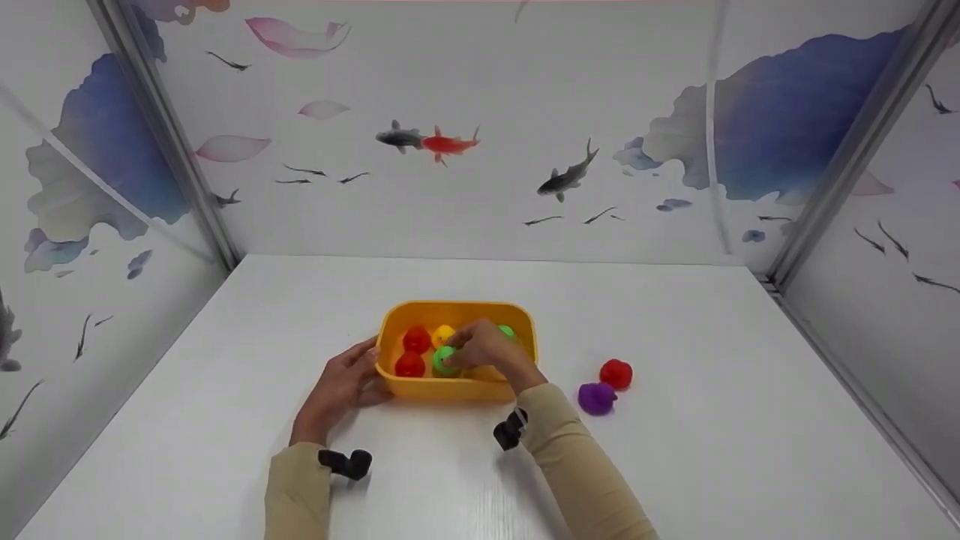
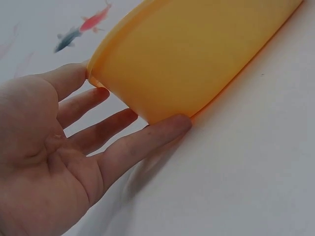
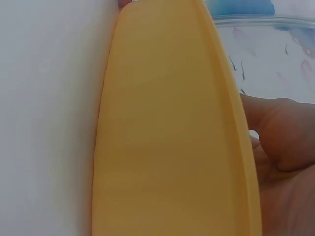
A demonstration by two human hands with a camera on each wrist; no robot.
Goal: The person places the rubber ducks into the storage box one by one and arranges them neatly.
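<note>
A yellow plastic basket (image 1: 450, 388) stands on the white table with several small toy ducks inside. Against its left end rest the fairly straight fingers of my left hand (image 1: 345, 384); the left wrist view shows that hand (image 2: 54, 147) spread along the end wall from rim to base. My right hand (image 1: 491, 349) reaches in over the near rim and pinches a green toy duck (image 1: 442, 363). Beside it lie a yellow duck (image 1: 442, 334) and two red ducks (image 1: 409, 365). Another green duck (image 1: 507, 331) is partly hidden behind the right hand. In the right wrist view the basket wall (image 3: 167, 128) hides the right fingertips.
To the right of the basket, a purple duck (image 1: 596, 398) and a red toy (image 1: 616, 373) lie close together on the table (image 1: 697, 450). White panels (image 1: 465, 217) printed with fish and leaves enclose the back and both sides.
</note>
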